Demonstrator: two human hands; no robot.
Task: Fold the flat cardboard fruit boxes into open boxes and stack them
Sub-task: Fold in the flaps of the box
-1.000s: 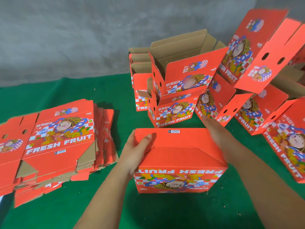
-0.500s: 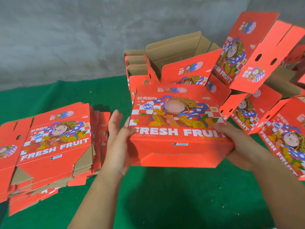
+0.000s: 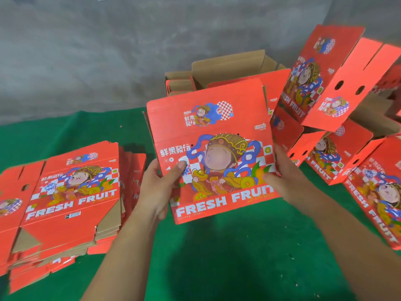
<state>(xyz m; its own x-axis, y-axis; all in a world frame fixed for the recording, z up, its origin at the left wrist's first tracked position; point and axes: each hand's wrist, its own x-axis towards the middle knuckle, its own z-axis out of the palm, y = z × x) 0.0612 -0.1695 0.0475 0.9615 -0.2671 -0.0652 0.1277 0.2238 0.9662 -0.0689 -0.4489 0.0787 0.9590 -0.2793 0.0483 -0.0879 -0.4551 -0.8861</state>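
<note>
Above the green cloth-covered surface, at the middle of the view, a red printed cardboard fruit box with a cartoon figure and the words FRESH FRUIT is held up off the cloth, its printed face toward the camera and its top flap standing upright; the left hand grips its left edge, thumb on the print and fingers hidden behind; the right hand holds the right edge the same way, thumb lying across the lower print. By my reading the box is formed and is being carried to the pile; to do this well, keep both grips low on the side walls so the bottom does not spring open, keep the box level, and set it down square on a box that already stands steady, since the pile leans.

Behind it, a pile of folded red boxes rests against the grey wall; several lie tilted, some on their sides; two at the back show brown open insides, and nothing can be seen in them. Whether the held box has anything in it cannot be told, as its opening faces away. To the left lies a stack of flat red cardboard blanks, well apart from the pile, still to be folded.
</note>
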